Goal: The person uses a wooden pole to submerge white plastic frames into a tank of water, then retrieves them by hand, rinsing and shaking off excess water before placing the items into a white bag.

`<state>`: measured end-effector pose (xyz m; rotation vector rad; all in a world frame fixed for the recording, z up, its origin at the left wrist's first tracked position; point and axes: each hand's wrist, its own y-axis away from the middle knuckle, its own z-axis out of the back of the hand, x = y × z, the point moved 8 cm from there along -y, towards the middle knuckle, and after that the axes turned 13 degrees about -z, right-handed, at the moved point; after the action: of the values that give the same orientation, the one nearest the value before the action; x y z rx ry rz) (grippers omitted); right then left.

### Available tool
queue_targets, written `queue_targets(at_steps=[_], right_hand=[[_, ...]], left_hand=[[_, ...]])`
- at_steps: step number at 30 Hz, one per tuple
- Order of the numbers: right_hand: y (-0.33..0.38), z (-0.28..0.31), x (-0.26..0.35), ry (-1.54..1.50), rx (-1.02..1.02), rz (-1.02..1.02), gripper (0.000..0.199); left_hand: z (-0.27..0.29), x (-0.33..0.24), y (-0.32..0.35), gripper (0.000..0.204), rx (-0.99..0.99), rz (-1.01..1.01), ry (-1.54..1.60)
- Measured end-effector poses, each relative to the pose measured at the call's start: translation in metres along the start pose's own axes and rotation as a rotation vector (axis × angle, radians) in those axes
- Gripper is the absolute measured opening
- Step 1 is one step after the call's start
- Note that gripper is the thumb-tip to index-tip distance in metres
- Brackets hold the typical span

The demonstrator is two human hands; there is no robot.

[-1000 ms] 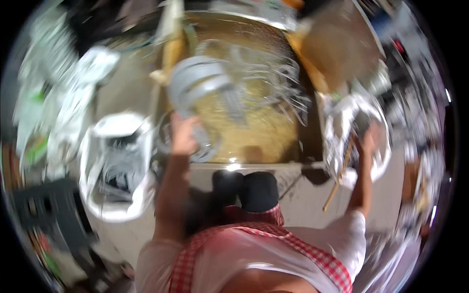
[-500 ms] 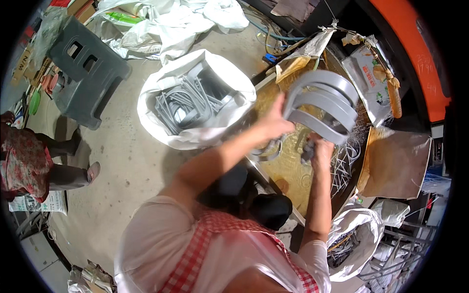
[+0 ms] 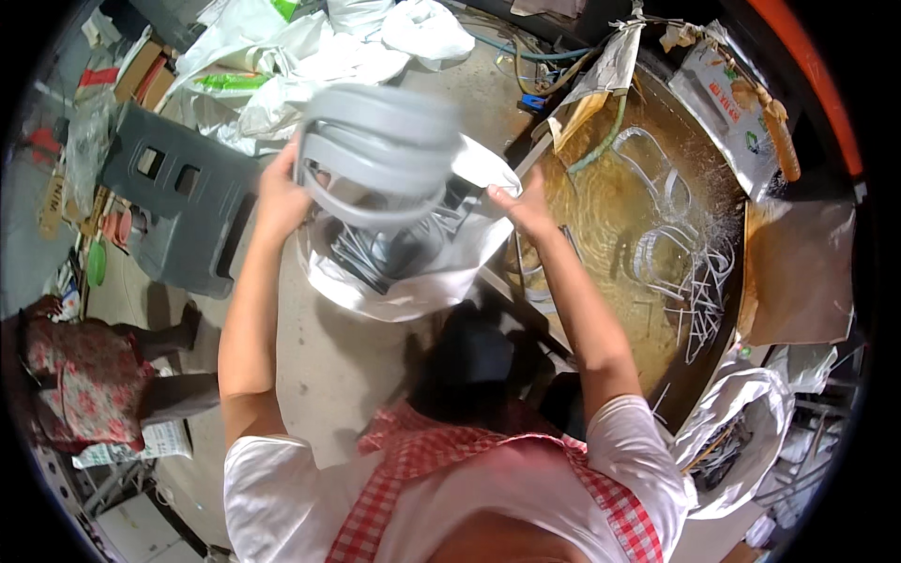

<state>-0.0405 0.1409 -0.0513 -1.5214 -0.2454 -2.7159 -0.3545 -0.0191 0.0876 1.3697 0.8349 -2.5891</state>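
Grey loops (image 3: 380, 145): shifted from over the water tub (image 3: 713, 361) to above the white sack (image 3: 422, 298).
Left hand (image 3: 284, 192): closed on the loops' left side.
Right hand (image 3: 528, 204): partly open, at sack's rim; contact unclear.

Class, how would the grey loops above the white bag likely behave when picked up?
The grey loops are probably springy rather than limp: they show rounded curves beside the left hand. They look light for their size, being bands around open space. If pushed, they might roll, given their round outline.
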Motion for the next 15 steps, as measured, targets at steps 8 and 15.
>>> queue_targets(at_steps=[8,15], right_hand=[[-0.03,-0.008,0.021,-0.061,0.047,-0.136,0.037],[-0.028,-0.024,0.07,0.213,0.335,-0.039,0.042]], left_hand=[[-0.155,-0.038,-0.03,0.022,0.593,-0.604,-0.843],[-0.265,0.022,-0.046,0.013,0.559,-0.612,-1.054]])
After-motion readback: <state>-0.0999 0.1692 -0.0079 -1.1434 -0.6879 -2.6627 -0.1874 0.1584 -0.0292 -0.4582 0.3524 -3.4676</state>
